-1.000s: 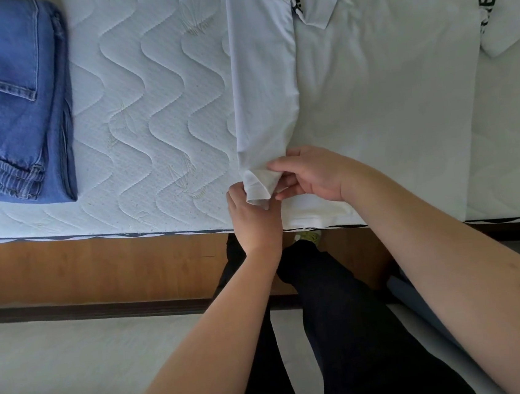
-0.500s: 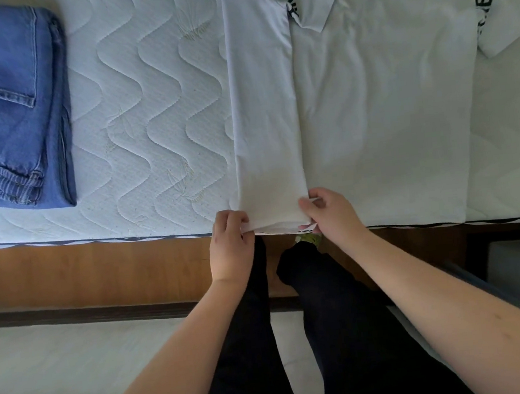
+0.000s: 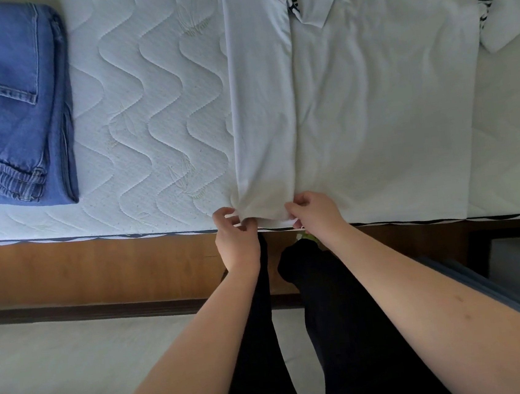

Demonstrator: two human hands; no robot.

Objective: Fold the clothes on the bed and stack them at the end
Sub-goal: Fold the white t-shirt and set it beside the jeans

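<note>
A white T-shirt [image 3: 380,104] with black lettering on its sleeves lies flat on the quilted white mattress [image 3: 147,112]. Its left side is folded inward as a long strip [image 3: 261,100] running down to the hem. My left hand [image 3: 235,234] pinches the strip's left bottom corner at the mattress edge. My right hand [image 3: 313,212] grips the strip's right bottom corner. A folded pair of blue jeans [image 3: 8,104] rests at the left of the mattress.
The wooden bed frame [image 3: 99,265] runs below the mattress edge, with pale floor [image 3: 78,376] beneath it. My black-trousered legs [image 3: 331,333] stand against the frame. A grey-blue object [image 3: 503,293] sits at the lower right.
Both hands moved from the bunched corner down to the hem at the mattress edge. The folded strip now lies flat and straight.
</note>
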